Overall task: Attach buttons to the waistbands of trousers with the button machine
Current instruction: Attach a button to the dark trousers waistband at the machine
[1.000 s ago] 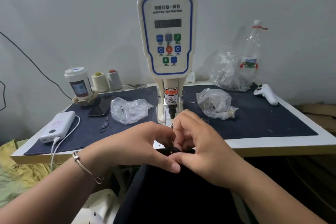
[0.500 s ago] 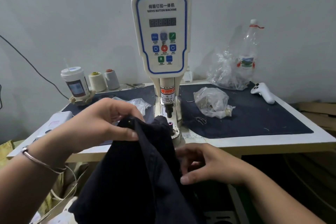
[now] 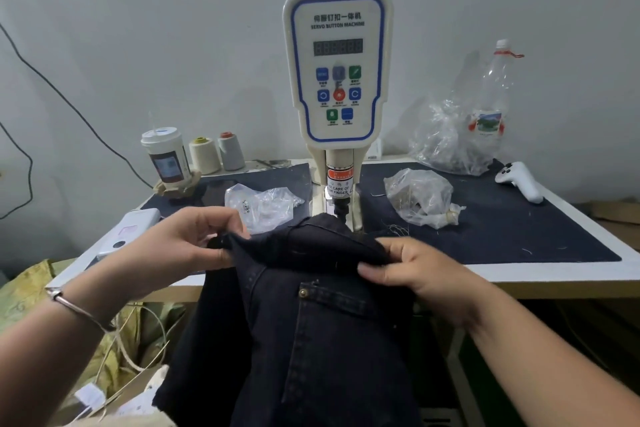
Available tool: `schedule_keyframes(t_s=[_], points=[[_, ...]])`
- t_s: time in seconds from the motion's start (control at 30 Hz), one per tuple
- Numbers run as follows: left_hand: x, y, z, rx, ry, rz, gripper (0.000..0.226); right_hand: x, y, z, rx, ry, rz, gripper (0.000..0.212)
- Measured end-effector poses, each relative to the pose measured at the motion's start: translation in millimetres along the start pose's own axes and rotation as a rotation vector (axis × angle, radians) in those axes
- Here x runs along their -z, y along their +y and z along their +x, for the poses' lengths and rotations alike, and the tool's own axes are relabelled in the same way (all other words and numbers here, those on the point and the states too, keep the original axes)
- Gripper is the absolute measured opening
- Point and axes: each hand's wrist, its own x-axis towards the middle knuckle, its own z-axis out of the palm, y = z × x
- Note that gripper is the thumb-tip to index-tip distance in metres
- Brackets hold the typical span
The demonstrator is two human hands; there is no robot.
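Hands, left (image 3: 187, 246) and right (image 3: 408, 270), pinch the trousers' (image 3: 311, 340) waistband (image 3: 311, 246) before the machine (image 3: 337, 80), apparently between buttons.

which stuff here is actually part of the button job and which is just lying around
In use: trousers, left hand, right hand, servo button machine.

Lying about: lidded cup, two thread cones, power bank, empty bottle, white controller.

Plain grey-white wall (image 3: 173, 28) behind, black cable (image 3: 69, 104) hanging across it. White-edged surface (image 3: 554, 270) with dark mat (image 3: 519, 229). Dim, even light.
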Motion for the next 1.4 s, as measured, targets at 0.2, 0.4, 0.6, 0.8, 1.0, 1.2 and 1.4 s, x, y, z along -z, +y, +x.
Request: schedule_keyframes(t_s=[0.2,0.4,0.6,0.8,1.0,1.2,1.4], points=[[-16.2,23.8,-9.6,-0.091,0.034,0.069,0.045,-7.5,-31.1,21.1,-0.015,-0.044,0.053,0.023],[-78.3,39.6,-3.5,-0.170,0.013,0.209,0.027,-24.5,-41.9,28.5,-0.028,-0.058,-0.024,0.013],[-98.1,29.3,-0.6,-0.195,0.081,0.251,0.027,-25.4,-44.0,22.2,-0.044,0.041,-0.062,0.019],[-100.9,28.7,6.0,-0.112,-0.023,0.077,0.020,-22.7,-41.5,31.8,-0.042,0.118,-0.138,0.018],[-43.8,0.7,4.1,0.009,0.056,-0.247,0.018,30.7,-10.3,41.8,-0.068,0.487,-0.530,0.028],[-0.3,-49.4,21.0,0.049,0.415,-0.083,0.013,112.0,26.7,53.3,-0.131,0.951,-1.025,0.024],[-11.2,-94.2,74.4,0.164,0.545,0.301,0.018,154.4,28.8,93.5,-0.247,0.858,-1.187,0.027]])
